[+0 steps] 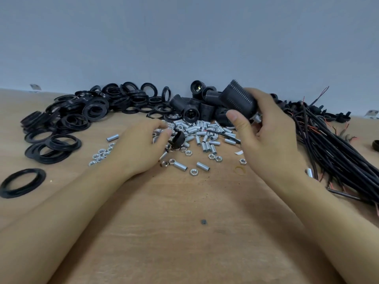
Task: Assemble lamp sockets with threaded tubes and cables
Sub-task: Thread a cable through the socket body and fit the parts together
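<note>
Surface: wooden tabletop (184, 212), light brown, small dark speck near centre-front; ran back to wall.
Room: plain blue-grey wall (184, 37) behind, met table edge along far side.
Far left: big heap of black rings (82, 111), one loose ring (21, 182) apart at left edge.
Far centre: cluster of black threaded sockets (196, 105), some lying on side, some w/ open end toward camera.
Middle: scatter of silver threaded tubes (205, 134) + hex nuts (101, 154), spread btwn both hands.
Right: bundle of black cables (332, 152) w/ red leads showing, lay diagonal from far wall twd near right edge.
Left hand (141, 148): forearm low over table, palm down, fingers curled into tube pile; touched a small black part (177, 138). Cannot tell whether pinched or just touched, fingertips blurred.
Right hand (264, 132): raised above table, palm twd left, fingers wrapped behind held socket (239, 98), thumb (239, 121) out in front below it.
Held socket: black, ribbed, tilted w/ wide end up-left, above tube pile, just in front of socket cluster; silver bit at lower end by fingers, blurred.
Right forearm: came in from lower right, crossed near end of cables.
</note>
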